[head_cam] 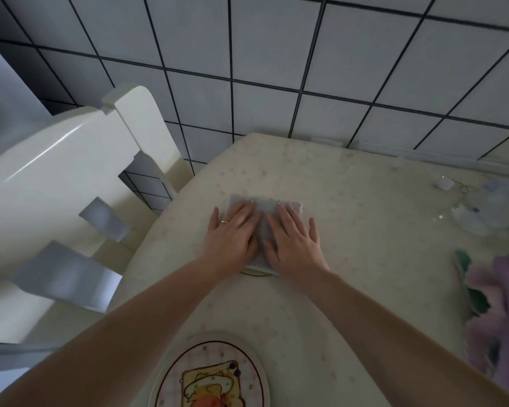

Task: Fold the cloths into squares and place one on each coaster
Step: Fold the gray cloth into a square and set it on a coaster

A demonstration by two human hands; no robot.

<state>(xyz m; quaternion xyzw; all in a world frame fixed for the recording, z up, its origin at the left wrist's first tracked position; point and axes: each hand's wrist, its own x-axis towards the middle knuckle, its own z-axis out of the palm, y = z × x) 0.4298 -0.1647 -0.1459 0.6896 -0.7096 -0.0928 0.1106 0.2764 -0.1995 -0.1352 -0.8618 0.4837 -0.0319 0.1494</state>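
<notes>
- Grey folded square cloth (264, 207) on cream speckled table (365, 245), over a round coaster's rim (257, 272).
- Left hand (232, 235), right hand (294, 239): side by side, fingers straight, pressing cloth flat.
- Illustrated round coaster (209, 374) at near edge, bare.

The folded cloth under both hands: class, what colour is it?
Pale grey-blue; the cloth shows best in the head view, pressed flat by both hands.

Head camera looks steeply down, close over the table (350, 218).
</notes>
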